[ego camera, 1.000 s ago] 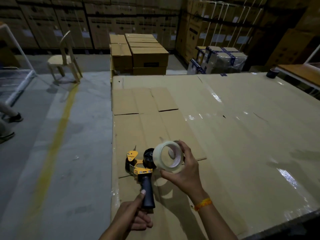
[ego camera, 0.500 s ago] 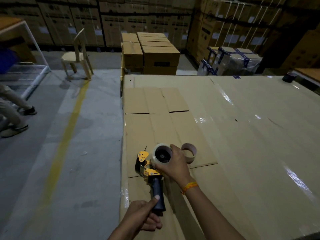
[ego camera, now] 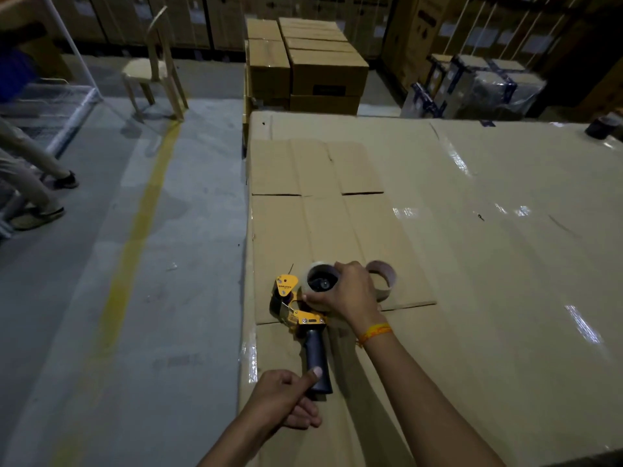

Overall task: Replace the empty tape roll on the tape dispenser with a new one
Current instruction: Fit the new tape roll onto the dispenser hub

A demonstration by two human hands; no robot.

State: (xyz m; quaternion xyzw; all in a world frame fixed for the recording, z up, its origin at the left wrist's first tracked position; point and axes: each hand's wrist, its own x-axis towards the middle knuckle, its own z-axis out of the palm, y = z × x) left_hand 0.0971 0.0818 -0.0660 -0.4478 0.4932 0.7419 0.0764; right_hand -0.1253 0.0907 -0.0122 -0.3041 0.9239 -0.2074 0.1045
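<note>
Wide cardboard-covered work surface (ego camera: 472, 251), glossy with tape strips, flattened carton sheet (ego camera: 313, 210) lying on its near-left part. On that sheet's near edge, yellow tape dispenser (ego camera: 296, 311) lying flat, black handle (ego camera: 317, 362) pointing toward the camera. Left hand (ego camera: 286, 399) closed around the handle's near end, thumb laid along it, pinning the tool down. Right hand (ego camera: 347, 294) cupped over the new clear tape roll (ego camera: 320, 284), fingers wrapped on its far rim and thumb on the near side, roll sitting over the dispenser's black hub (hub visible through the core; fully seated or not, cannot tell). Empty brown cardboard core (ego camera: 382, 276) just beside the right hand, on the sheet, off the tool. Step in hand, as a judgement: 1 of the last, pressing the new roll onto the hub, old core already removed. Next move likely calls for a firm push until the roll bottoms out, then finding the free tape end and threading it past the roller toward the yellow front guard (ego camera: 286, 283), sticky side facing out.
</note>
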